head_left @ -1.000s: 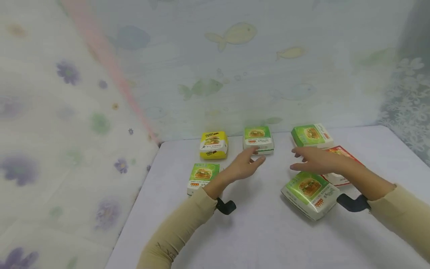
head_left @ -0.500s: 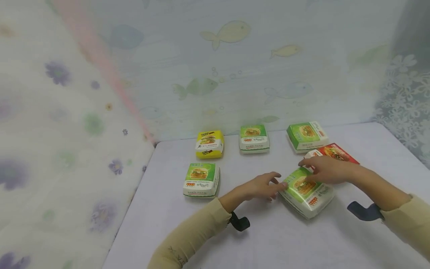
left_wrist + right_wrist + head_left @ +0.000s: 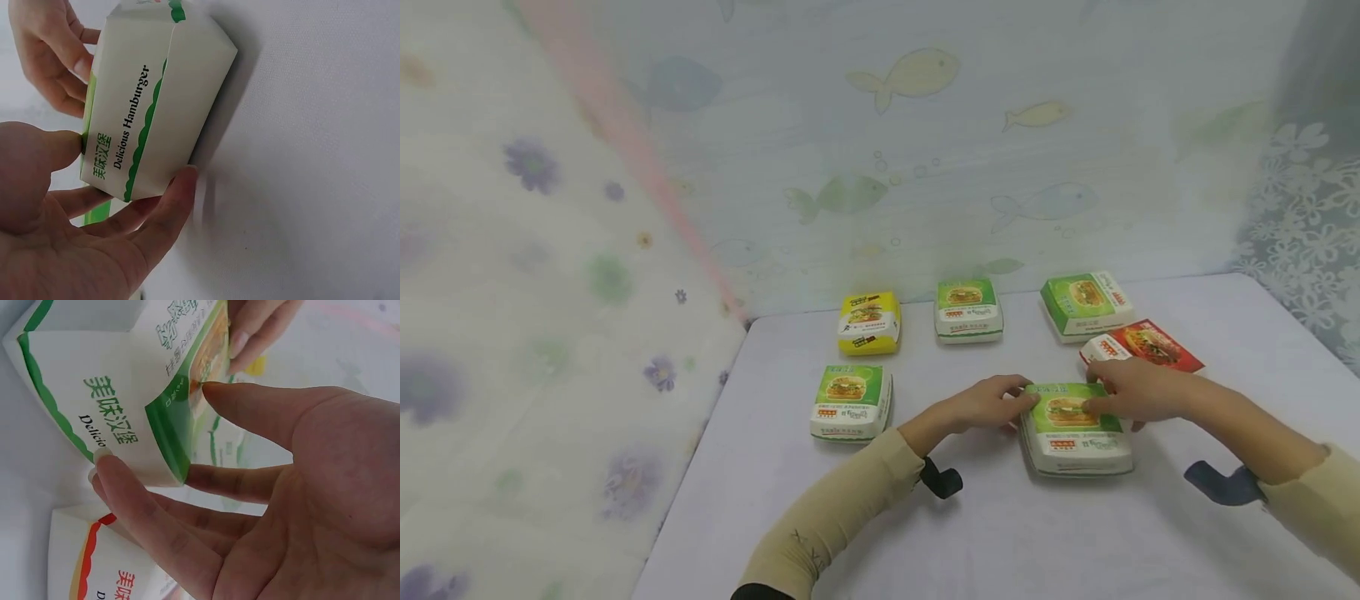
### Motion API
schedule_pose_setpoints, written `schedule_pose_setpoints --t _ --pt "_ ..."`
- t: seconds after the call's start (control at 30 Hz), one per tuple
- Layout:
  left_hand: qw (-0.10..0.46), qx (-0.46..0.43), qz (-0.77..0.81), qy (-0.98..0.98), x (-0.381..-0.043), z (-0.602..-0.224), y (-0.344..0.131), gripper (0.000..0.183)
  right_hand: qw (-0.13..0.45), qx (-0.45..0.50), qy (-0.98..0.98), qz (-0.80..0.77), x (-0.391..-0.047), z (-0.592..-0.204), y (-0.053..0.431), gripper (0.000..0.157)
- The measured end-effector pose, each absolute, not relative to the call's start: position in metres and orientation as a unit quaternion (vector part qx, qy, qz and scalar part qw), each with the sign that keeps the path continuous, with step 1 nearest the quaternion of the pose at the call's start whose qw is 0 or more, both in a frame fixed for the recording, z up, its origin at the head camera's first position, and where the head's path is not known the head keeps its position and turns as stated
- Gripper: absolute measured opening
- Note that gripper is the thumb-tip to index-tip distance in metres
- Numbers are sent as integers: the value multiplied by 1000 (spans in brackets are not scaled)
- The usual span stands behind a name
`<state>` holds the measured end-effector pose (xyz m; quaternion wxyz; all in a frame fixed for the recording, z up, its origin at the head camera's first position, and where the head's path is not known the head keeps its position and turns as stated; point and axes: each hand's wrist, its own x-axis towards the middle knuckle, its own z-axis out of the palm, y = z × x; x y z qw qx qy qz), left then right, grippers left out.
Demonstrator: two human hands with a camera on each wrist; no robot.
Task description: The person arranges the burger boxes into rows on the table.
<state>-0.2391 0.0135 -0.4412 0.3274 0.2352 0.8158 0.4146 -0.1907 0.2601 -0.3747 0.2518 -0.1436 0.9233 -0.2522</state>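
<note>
A green and white hamburger box [image 3: 1078, 442] with a burger picture on its lid sits on the white table, toward the front right. My left hand [image 3: 981, 406] holds its left rear corner, thumb on the lid edge and fingers along the side, as the left wrist view shows on the box [image 3: 140, 100]. From the right, my right hand [image 3: 1138, 390] holds the same box, its thumb on the lid and fingers against the side wall. Just behind the right hand lies a red and white burger box [image 3: 1157, 346], partly covered by that hand in the head view.
Along the back stand a yellow burger box [image 3: 869, 323] and two green ones, one mid-back [image 3: 967, 311] and one right-back [image 3: 1086, 306]. Another green burger box [image 3: 850, 402] sits front left. A fish-patterned curtain [image 3: 925, 167] rises behind the table [image 3: 940, 550].
My hands came down from above the table onto the front right hamburger box. The box has turned from a slanted pose to nearly square with the table's front, while the other boxes stayed put.
</note>
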Motion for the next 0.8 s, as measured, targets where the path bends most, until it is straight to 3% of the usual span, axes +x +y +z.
schedule_pose_setpoints --t 0.13,0.37,0.6,0.8 --pt "319 219 417 822 -236 -442 14 47 247 -140 924 -258 -188 -377 260 58" --pt "317 176 420 832 -222 -447 10 62 224 -134 934 -243 -173 -382 263 79" --pt "323 160 418 834 -215 -444 9 69 238 -119 930 -255 -164 -381 269 47" --pt "323 149 411 839 -212 -443 13 62 274 -98 910 -296 -162 -384 272 48"
